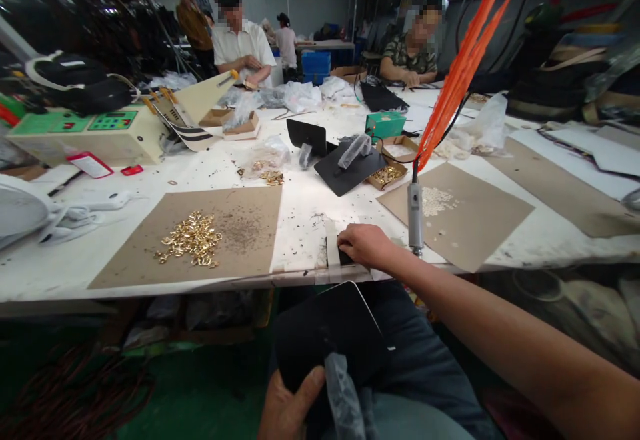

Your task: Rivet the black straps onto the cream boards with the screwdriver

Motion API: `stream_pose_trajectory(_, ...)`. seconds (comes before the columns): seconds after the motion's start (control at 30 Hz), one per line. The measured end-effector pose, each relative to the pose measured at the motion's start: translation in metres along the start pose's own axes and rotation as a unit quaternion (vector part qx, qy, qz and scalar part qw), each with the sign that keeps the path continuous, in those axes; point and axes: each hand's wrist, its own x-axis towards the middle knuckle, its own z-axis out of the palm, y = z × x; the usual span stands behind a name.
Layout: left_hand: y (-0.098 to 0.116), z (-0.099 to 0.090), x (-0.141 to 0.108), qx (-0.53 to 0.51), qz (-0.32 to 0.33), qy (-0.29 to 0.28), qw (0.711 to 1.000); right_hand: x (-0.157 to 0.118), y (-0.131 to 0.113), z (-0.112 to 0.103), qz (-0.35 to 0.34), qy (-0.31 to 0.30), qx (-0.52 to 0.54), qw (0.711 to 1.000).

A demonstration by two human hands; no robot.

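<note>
Over my lap, my left hand (293, 403) grips a flat black panel (325, 333) by its near edge, thumb on top. A strip wrapped in clear plastic (343, 387) hangs from that panel beside my thumb. At the table's front edge my right hand (365, 243) is lowered onto a small dark pad (344, 253) with pale tape around it. Its fingers are curled together, and whatever is between them is hidden. To the left, a pile of gold-coloured metal fittings (193, 239) lies on a brown board (240, 210).
An electric screwdriver (415, 217) hangs from an orange coiled cord (457, 73) close to my right forearm. Small pale pieces (437, 201) lie on a right-hand board (470, 227). Farther back are another black panel (350, 168), a green box (385, 124) and co-workers (245, 47).
</note>
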Motion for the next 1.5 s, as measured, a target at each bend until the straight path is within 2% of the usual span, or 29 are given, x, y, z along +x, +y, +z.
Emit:
stream_pose_trajectory(0.13, -0.001, -0.001, -0.001, 0.002, 0.008, 0.005, 1.0, 0.004, 0.002, -0.001, -0.015, -0.014, -0.002, 1.0)
stream_pose_trajectory(0.3, -0.001, -0.002, -0.005, -0.01, 0.013, 0.013, 1.0, 0.005, 0.016, 0.009, 0.001, 0.02, 0.081, 0.996)
stream_pose_trajectory(0.4, 0.004, 0.003, -0.006, -0.017, 0.01, 0.01, 1.0, 0.004, 0.026, 0.015, -0.005, 0.028, 0.111, 0.993)
stream_pose_trajectory(0.53, 0.015, 0.008, -0.004, -0.018, 0.018, 0.003, 1.0, 0.004, 0.03, 0.016, -0.04, 0.008, 0.114, 0.993)
stream_pose_trajectory(0.7, 0.029, 0.01, -0.001, 0.034, 0.022, -0.024, 0.999, 0.006, 0.025, 0.014, 0.02, 0.007, 0.11, 0.994)
stream_pose_trajectory(0.8, 0.037, 0.012, -0.001, 0.081, 0.049, -0.021, 0.995, 0.002, 0.027, 0.011, 0.036, 0.008, 0.162, 0.986)
stream_pose_trajectory(0.87, 0.042, 0.014, -0.003, 0.118, 0.077, 0.003, 0.99, -0.007, 0.029, 0.004, 0.032, 0.047, 0.217, 0.974)
stream_pose_trajectory(0.93, 0.048, 0.016, -0.006, 0.155, 0.106, 0.035, 0.982, -0.021, 0.026, -0.008, 0.031, 0.126, 0.27, 0.954)
stream_pose_trajectory(1.0, 0.054, 0.019, -0.009, 0.194, 0.14, 0.068, 0.969, -0.041, 0.013, -0.025, 0.024, 0.214, 0.309, 0.926)
stream_pose_trajectory(1.07, 0.058, 0.023, -0.012, 0.232, 0.173, 0.087, 0.953, -0.064, -0.008, -0.044, -0.02, 0.257, 0.335, 0.906)
stream_pose_trajectory(1.13, 0.061, 0.028, -0.014, 0.273, 0.21, 0.084, 0.935, -0.088, -0.035, -0.059, -0.092, 0.239, 0.342, 0.904)
stream_pose_trajectory(1.2, 0.061, 0.034, -0.016, 0.309, 0.259, 0.068, 0.913, -0.107, -0.061, -0.065, -0.148, 0.201, 0.318, 0.915)
stream_pose_trajectory(1.3, 0.056, 0.045, -0.017, 0.342, 0.359, 0.031, 0.868, -0.121, -0.087, -0.058, -0.16, 0.178, 0.273, 0.932)
stream_pose_trajectory(1.37, 0.05, 0.054, -0.019, 0.363, 0.422, 0.002, 0.83, -0.123, -0.093, -0.048, -0.148, 0.184, 0.295, 0.926)
stream_pose_trajectory(1.43, 0.045, 0.064, -0.023, 0.394, 0.476, -0.015, 0.786, -0.122, -0.091, -0.041, -0.139, 0.179, 0.365, 0.903)
stream_pose_trajectory(1.5, 0.041, 0.072, -0.026, 0.432, 0.503, -0.021, 0.748, -0.121, -0.083, -0.038, -0.122, 0.16, 0.463, 0.863)
